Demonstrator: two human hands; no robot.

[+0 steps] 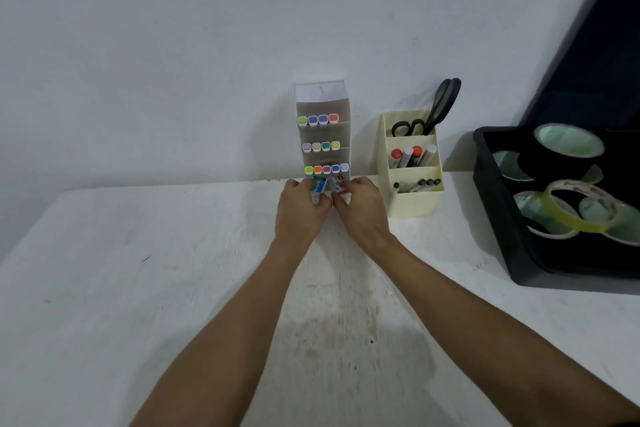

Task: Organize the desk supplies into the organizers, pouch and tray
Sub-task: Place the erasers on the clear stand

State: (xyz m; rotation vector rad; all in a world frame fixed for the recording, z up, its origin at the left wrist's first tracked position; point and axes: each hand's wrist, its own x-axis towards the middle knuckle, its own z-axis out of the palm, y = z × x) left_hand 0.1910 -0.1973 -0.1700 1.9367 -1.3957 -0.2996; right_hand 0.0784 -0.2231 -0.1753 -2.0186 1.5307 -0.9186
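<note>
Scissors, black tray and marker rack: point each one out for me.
scissors point(445, 104): head view, on the black handles.
black tray point(498, 218): head view, on its left wall.
marker rack point(320, 94): head view, on its upper back panel.

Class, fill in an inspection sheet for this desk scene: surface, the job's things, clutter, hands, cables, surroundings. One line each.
Surface: white desk, scuffed.
Job's things: tiered marker organizer with three rows of markers; cream organizer holding scissors, markers, pens; black tray of tape rolls.
Clutter: nothing seen.
Hands: left hand and right hand grip small boxes at the marker organizer's base.
Cables: nothing seen.
Surroundings: white wall; dark panel at right.
</note>
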